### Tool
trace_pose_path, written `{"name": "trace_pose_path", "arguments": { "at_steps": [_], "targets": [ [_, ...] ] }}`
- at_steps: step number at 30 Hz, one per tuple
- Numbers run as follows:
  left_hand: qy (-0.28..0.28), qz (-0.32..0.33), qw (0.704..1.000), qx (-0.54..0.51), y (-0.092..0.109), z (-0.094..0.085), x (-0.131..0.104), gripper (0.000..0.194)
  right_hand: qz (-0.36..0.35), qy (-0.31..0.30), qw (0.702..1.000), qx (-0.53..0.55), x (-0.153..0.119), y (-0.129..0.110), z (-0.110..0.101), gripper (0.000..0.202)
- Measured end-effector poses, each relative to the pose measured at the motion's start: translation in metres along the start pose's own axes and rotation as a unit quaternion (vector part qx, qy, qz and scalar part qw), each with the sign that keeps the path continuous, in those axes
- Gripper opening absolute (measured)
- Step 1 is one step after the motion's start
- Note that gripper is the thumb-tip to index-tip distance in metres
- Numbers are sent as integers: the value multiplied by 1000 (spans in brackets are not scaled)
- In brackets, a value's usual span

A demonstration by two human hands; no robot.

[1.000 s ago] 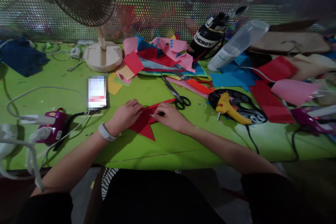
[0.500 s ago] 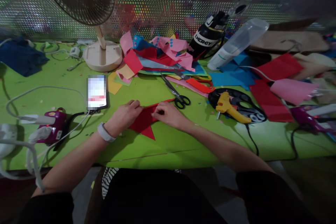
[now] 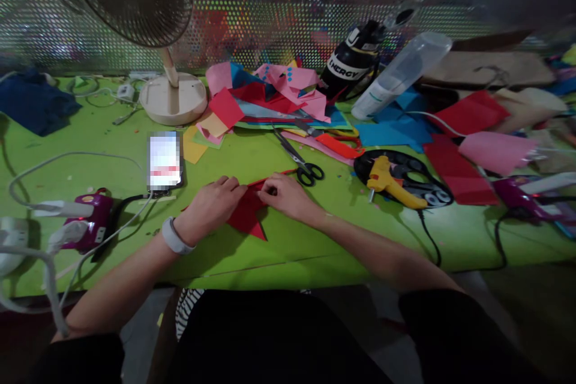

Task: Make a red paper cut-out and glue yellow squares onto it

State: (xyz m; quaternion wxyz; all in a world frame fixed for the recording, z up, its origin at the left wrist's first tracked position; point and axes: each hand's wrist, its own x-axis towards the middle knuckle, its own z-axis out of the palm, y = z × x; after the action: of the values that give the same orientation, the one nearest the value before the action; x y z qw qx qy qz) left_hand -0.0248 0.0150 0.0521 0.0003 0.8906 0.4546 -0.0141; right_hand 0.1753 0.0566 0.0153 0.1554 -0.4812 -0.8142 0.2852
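Pointing tip (image 3: 261,233) nearward, crosswise-long red piece (image 3: 247,216); right grip (image 3: 285,195) pinching it, left grip (image 3: 216,204) unclear.

The left hand (image 3: 216,205) partly hides the red piece (image 3: 249,219); the top edge crops the fan (image 3: 135,3).

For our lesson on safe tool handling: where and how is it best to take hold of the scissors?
Probably by the black finger loops, coming from the near right: the scissors lie aslant, with the loops at the near right and the blades pointing away to the far left.
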Motion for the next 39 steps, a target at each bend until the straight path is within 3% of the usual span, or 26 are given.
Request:
{"name": "trace_pose_path", "arguments": {
  "at_steps": [6,8,14,26,39],
  "targets": [
    [-36,-8,999,18,31,-8,-5,25,-1,12,1000,-21,0,1,3,19],
    [-42,-16,999,14,43,-3,-8,36,-2,8,1000,-19,0,1,3,21],
    [-14,-16,999,40,66,17,-14,41,8,-12,1000,-19,1,-1,1,22],
    [83,-3,995,60,69,28,-17,32,30,-10,999,-43,-1,-6,2,21],
    [87,-10,995,53,69,28,-17,38,22,-6,998,-65,-1,-5,4,23]
  ]
}}
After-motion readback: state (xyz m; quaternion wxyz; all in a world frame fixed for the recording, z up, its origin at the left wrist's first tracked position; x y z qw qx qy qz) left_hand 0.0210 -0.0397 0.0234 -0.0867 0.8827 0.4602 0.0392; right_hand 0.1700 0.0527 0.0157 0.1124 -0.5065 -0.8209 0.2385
